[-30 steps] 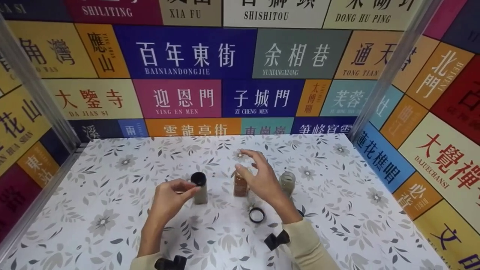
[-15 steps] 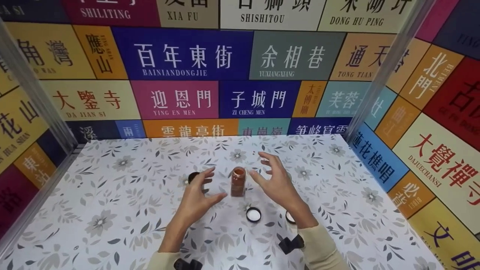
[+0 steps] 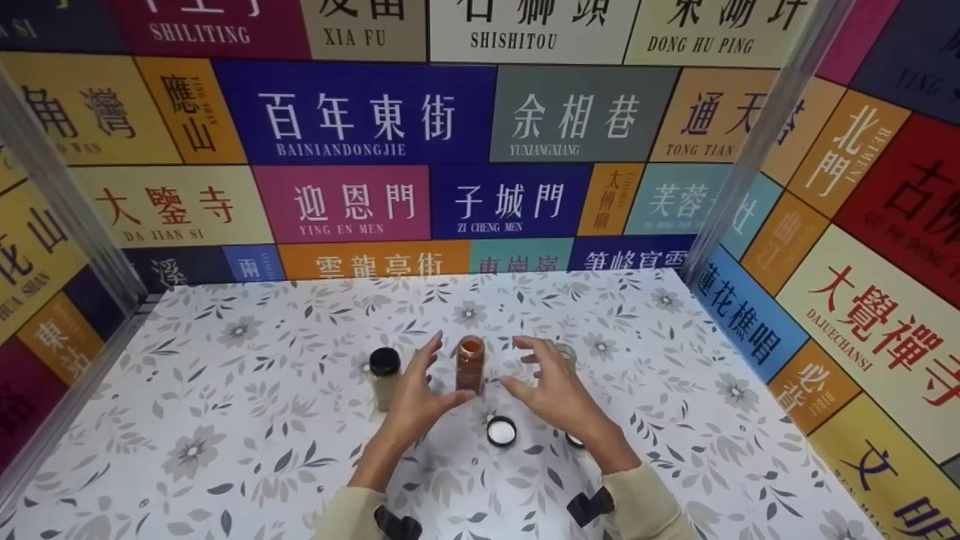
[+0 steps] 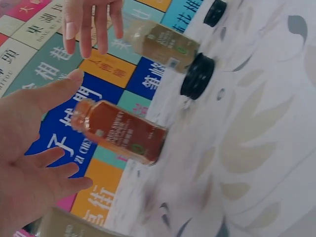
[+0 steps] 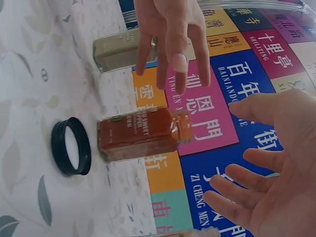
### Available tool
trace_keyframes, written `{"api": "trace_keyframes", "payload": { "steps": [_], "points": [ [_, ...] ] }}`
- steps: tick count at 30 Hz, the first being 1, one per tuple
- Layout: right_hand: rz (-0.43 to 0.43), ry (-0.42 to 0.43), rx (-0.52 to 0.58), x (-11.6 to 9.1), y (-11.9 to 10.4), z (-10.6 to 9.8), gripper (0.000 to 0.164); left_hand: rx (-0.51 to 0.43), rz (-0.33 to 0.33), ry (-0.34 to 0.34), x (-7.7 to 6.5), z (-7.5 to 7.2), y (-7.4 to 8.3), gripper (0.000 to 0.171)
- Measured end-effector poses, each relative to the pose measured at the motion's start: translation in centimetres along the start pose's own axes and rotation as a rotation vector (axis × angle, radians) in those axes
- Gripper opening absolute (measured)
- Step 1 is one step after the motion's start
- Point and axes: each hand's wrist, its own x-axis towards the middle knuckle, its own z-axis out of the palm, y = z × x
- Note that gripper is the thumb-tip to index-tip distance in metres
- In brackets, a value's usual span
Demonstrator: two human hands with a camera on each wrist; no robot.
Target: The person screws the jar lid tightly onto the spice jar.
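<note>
The head view is bright, with a whitish glare on the near tablecloth [image 3: 480, 502]; both wrist views appear dimmer, greyish and partly blurred.

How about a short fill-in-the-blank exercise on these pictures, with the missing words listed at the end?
1. The red-orange bottle stands between the left hand and the ____ hand.
2. In the head view, the leftmost bottle has a ____ cap on top.
3. Counting the rightmost bottle, partly hidden by a hand in the head view, ____ bottles stand on the table.
4. The wall panel lettered YING EN MEN is ____.

Missing words: right; black; three; pink.
</note>
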Motion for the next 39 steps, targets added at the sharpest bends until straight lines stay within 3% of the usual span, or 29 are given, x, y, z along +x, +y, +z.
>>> {"api": "trace_keyframes", "payload": {
  "steps": [12,21,27,33,39],
  "points": [
    [-0.009,-0.144,-0.105,-0.6,3.0,2.4,0.051,-0.088,-0.054,0.111,1.9,3.4,-1.8,0.089],
    [0.047,-0.24,-0.247,-0.9,3.8,4.0,0.061,-0.126,-0.11,0.026,2.4,4.6,-3.1,0.099],
    [0.134,-0.256,-0.297,-1.1,3.4,4.4,0.075,-0.145,-0.093,0.032,2.9,5.5,-3.5,0.101],
    [0.189,-0.269,-0.281,-1.1,3.0,5.0,0.075,-0.166,-0.109,0.13,2.7,6.1,-3.9,0.085],
    [0.175,-0.282,-0.259,-1.2,3.0,4.9,0.048,-0.198,-0.099,0.213,2.6,6.5,-4.1,0.066]
  ]
}}
